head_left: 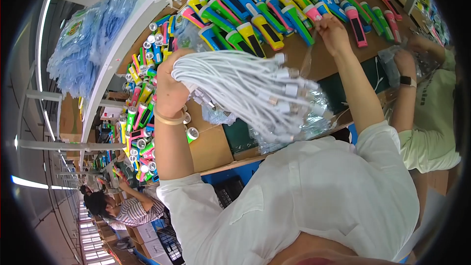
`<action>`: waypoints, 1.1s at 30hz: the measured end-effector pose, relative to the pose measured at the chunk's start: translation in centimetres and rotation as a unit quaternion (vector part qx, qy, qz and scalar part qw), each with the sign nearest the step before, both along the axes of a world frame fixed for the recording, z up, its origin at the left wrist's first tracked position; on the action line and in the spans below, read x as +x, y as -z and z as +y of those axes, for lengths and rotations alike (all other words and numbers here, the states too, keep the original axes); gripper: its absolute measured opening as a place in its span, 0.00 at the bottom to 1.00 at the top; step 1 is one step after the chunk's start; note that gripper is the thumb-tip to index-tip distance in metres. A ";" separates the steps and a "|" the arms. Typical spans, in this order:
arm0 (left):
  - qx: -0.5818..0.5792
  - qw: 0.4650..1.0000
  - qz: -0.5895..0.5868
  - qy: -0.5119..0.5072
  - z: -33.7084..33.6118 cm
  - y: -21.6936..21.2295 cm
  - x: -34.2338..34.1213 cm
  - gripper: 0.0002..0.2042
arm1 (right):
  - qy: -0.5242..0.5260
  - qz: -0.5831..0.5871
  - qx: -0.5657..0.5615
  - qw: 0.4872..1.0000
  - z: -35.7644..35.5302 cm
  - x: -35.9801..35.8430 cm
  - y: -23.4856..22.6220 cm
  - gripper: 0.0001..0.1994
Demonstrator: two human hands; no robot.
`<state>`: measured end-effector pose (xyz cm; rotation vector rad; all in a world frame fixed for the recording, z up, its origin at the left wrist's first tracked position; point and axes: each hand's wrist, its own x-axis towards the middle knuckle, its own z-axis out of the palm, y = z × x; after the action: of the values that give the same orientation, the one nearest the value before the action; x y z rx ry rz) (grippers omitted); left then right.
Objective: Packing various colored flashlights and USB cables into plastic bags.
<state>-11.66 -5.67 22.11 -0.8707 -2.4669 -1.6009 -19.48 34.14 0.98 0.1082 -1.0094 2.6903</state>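
A thick bundle of white USB charging cables [235, 76] is gripped in my left hand [171, 81], its plug ends fanning out to the right over the table. My right hand [334, 35] reaches to the far side, fingertips pinched together beside a pink flashlight [312, 13]. A thin clear strip seems to hang below those fingers; what they hold is not plain. Around it lie rows of colourful flashlights [267, 32] in blue, green, yellow and pink, many with a dark panel. Under the cable ends lie clear plastic bags [316, 122].
More flashlights [142, 103] are heaped at the left. A metal frame post [105, 64] rises there, with blue-tinted plastic bags [91, 44] hanging beyond it. At the right, a co-worker's hand [405, 64] handles clear plastic. Another person [122, 203] sits at the lower left.
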 end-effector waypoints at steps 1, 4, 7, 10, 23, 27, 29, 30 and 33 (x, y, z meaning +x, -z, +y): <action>-0.074 0.997 0.024 -0.004 0.5 -0.1 0.3 0.15 | 0.091 0.036 -0.041 0.994 1.7 -0.1 -0.7 0.06; -0.101 0.993 0.046 -0.044 1.1 0.5 1.1 0.12 | 0.191 0.091 -0.023 0.977 3.8 4.9 -3.4 0.04; -0.128 0.983 0.119 -0.065 1.2 0.2 0.7 0.14 | 0.133 0.058 0.141 0.979 1.7 15.9 -0.9 0.05; -0.035 0.990 0.117 -0.070 3.4 1.3 -1.7 0.17 | 0.089 -0.095 0.209 0.969 -0.1 28.5 6.7 0.03; -0.022 0.972 0.227 -0.053 27.9 8.9 -2.3 0.21 | 0.081 -0.707 0.611 0.347 21.5 67.2 33.8 0.13; -0.273 0.905 0.316 0.074 29.9 19.7 2.7 0.16 | 0.092 -0.696 0.567 0.431 20.6 62.9 34.0 0.11; -0.435 0.857 0.234 0.144 30.6 24.7 5.8 0.08 | 0.078 -0.676 0.536 0.499 19.7 63.5 36.3 0.10; -0.406 0.855 0.278 0.164 31.0 25.7 6.7 0.08 | 0.056 -0.669 0.517 0.531 20.0 64.4 37.0 0.10; -0.428 0.835 0.293 0.183 30.0 26.0 6.7 0.10 | -0.085 -0.666 0.497 0.549 15.8 54.8 33.6 0.14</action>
<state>-4.97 24.33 -3.84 -1.6833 -2.5325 -0.0457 35.36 49.89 -32.61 -1.8994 -2.7928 1.4101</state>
